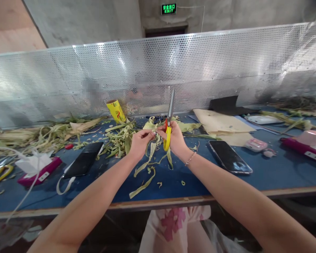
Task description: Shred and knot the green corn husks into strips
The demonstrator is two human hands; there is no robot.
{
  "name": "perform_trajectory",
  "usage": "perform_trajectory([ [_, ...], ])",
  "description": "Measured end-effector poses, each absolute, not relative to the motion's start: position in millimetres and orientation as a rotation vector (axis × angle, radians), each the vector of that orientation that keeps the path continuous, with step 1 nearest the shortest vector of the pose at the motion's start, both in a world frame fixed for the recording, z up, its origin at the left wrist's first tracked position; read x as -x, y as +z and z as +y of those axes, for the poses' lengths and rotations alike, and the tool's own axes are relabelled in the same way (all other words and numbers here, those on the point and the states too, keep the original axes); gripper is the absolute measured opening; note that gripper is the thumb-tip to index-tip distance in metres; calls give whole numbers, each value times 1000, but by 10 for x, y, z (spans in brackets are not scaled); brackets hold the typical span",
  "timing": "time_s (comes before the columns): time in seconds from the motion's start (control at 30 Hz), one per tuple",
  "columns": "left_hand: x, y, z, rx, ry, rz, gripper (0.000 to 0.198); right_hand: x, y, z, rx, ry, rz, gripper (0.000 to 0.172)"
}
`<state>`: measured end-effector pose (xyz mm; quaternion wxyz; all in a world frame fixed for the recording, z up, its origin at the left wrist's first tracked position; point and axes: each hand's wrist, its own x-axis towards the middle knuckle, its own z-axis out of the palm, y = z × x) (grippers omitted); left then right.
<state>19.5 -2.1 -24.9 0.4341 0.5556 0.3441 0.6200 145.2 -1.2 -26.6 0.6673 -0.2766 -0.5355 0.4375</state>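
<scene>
Head view: 2 hands (140,143), scissors (168,137) well inside table edge (168,202).

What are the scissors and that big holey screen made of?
Scissors: the blades look like smooth metal, grey with a shine; the yellow handle is probably plastic, brightly coloured and smooth. Holey screen: probably metal sheet, silvery and glossy, catching bright reflections.
</scene>
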Motion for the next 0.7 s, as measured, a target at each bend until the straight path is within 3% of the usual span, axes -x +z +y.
perform_trajectory([
  [0.4,-299,-124,-174,-1076,1439,690,25,-1438,-211,-149,569,870,-1231,41],
  [0.7,-272,-125,-177,-1002,1376,642,19,-1385,-249,-162,460,1092,-1079,43],
])
